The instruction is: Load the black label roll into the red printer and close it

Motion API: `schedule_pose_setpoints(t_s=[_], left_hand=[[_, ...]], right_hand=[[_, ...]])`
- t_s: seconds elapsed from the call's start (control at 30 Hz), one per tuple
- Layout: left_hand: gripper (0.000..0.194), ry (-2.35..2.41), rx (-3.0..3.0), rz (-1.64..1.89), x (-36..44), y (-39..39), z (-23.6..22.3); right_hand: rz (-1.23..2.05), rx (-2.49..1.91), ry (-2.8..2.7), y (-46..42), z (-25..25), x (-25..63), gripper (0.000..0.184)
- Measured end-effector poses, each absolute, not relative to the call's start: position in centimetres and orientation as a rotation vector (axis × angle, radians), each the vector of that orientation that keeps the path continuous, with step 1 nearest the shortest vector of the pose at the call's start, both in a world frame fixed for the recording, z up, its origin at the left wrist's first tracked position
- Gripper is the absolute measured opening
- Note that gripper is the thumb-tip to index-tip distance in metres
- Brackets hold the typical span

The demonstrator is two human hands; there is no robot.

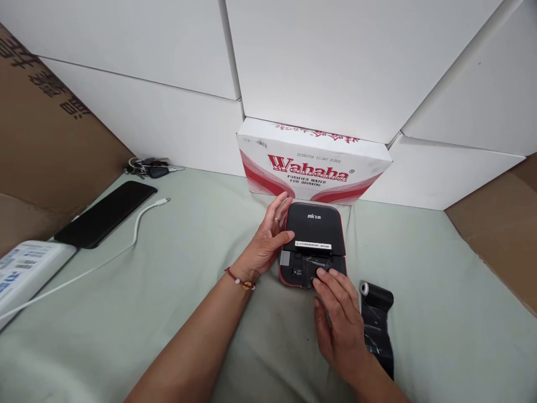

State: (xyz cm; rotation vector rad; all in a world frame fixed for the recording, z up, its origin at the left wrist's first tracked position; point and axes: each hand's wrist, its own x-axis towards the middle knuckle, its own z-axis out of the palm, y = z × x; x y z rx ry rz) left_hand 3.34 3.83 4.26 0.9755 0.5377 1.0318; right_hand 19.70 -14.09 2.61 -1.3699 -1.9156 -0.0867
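Note:
A black receipt printer [316, 229] with red edging lies on the green cloth, a white warning strip across its lid. My left hand [271, 238] grips its left side, thumb on top and fingers along the edge. A piece of shiny black film [311, 271] lies over the printer's front part. On that film rest the fingertips of my right hand [339, 319], its fingers stretched out and the thumb apart. To the right of this hand is a roll of black film [377, 296], its loose end running toward me and partly behind my wrist.
Behind the printer a white and red Wahaha water carton [314, 168] stands against white panels [319, 61]. On the left lie a phone [109, 212], keys [153, 168], a white cable [136, 226] and a white box-shaped object [36, 268]. Brown cardboard [46, 134] borders both sides.

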Motion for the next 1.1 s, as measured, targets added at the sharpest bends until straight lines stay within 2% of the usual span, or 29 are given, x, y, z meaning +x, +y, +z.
schedule_pose_setpoints(t_s=[0.13,0.27,0.33,0.53,0.77,0.9,1.1], left_hand=[[0.09,0.559,1.036,1.079,3.2,3.7,3.9],[0.065,0.573,1.045,1.001,3.1,3.6,3.6],[0.062,0.575,1.029,0.974,3.1,3.5,3.6],[0.1,0.322,1.01,0.946,2.7,3.4,3.7],[0.123,0.379,1.023,0.946,2.6,3.6,3.4],[0.125,0.389,1.057,0.899,2.2,3.7,3.3],[0.118,0.302,1.108,0.8,1.8,4.1,3.6]], right_hand=[[-0.109,-1.361,-1.912,-13.9,2.6,19.7,0.07],[-0.135,-1.363,-1.916,-13.7,2.4,19.8,0.068],[-0.138,-1.365,-1.922,-13.7,2.4,19.8,0.069],[-0.156,-1.349,-1.926,-13.7,2.5,20.0,0.066],[-0.183,-1.366,-1.909,-13.4,2.8,19.4,0.064],[-0.093,-1.44,-1.912,-14.1,5.6,19.9,0.049],[0.319,-1.398,-2.006,-10.9,13.1,24.7,0.026]])
